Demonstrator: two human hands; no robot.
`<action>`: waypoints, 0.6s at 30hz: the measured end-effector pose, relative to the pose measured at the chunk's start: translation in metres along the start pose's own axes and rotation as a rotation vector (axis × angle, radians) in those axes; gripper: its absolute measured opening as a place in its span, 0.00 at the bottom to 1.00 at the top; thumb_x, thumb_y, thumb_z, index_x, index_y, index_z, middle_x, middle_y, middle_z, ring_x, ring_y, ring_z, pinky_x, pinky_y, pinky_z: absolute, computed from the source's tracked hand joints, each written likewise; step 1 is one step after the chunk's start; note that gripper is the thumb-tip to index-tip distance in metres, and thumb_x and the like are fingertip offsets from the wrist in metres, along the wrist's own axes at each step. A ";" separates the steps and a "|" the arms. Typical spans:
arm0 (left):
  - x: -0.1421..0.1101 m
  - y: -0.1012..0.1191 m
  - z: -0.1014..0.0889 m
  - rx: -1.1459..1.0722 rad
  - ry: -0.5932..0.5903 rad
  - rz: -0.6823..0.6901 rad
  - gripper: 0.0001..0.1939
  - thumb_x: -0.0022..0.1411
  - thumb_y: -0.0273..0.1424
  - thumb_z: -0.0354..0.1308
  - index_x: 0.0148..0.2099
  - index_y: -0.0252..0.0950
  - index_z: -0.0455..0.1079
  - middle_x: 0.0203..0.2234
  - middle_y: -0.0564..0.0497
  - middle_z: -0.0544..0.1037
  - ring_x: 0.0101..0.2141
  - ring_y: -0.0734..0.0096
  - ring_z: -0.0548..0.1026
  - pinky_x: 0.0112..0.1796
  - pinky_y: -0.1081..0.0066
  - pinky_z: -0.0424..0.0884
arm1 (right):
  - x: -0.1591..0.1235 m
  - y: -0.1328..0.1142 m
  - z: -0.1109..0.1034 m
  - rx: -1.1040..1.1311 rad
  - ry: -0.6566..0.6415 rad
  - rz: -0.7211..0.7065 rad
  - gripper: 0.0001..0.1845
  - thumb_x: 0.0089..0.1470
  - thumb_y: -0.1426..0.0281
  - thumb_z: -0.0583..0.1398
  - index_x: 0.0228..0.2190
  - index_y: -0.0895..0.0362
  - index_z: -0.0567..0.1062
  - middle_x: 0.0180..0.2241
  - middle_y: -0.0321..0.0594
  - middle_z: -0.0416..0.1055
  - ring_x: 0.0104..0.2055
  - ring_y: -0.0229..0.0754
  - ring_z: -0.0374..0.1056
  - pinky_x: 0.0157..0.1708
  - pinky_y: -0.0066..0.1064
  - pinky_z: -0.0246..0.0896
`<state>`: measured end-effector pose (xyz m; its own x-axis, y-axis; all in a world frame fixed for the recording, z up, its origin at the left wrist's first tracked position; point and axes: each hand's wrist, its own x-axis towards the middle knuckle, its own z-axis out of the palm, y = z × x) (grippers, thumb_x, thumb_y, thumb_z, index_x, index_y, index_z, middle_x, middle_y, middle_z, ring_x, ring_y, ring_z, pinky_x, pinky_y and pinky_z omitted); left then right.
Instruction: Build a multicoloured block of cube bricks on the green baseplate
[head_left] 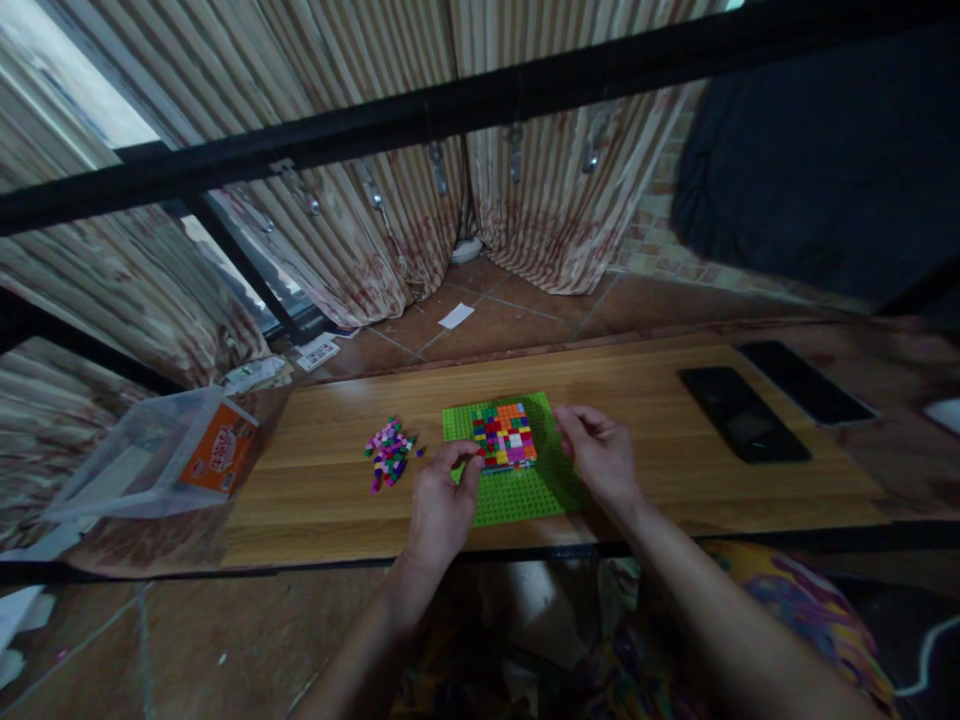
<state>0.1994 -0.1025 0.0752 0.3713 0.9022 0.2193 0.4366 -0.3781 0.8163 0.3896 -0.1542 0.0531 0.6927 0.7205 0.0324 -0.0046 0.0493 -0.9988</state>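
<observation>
A green studded baseplate (510, 498) lies on the wooden board. On it stands a low block of many-coloured toy bricks (510, 436). My left hand (444, 495) is at the block's near left corner, thumb and forefinger pinched on a small red brick (478, 453). Whether that brick touches the block I cannot make out. Over the baseplate's right edge is my right hand (600, 450), apart from the block. Its thumb and forefinger are closed together, and anything between them is hidden. Left of the baseplate lies a heap of loose small bricks (390, 452), mostly pink, purple and green.
Two dark phones, one (742, 415) nearer and one (806, 382) farther, lie on the right of the wooden board (315, 520). A clear plastic box (150, 455) with an orange label stands at the left. A black metal bar (390, 110) crosses above, with clips hanging beneath.
</observation>
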 end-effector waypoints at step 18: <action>-0.002 0.024 0.024 -0.472 -0.172 -0.196 0.07 0.56 0.33 0.59 0.33 0.35 0.75 0.26 0.54 0.77 0.29 0.74 0.72 0.35 0.74 0.67 | -0.037 -0.015 -0.004 -0.326 -0.431 -0.747 0.14 0.60 0.72 0.58 0.46 0.48 0.76 0.37 0.40 0.75 0.39 0.39 0.72 0.39 0.30 0.69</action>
<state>0.2288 -0.1188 0.0814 0.4659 0.8846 -0.0199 0.1102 -0.0357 0.9933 0.3671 -0.1845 0.0669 0.1049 0.7786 0.6186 0.5847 0.4549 -0.6717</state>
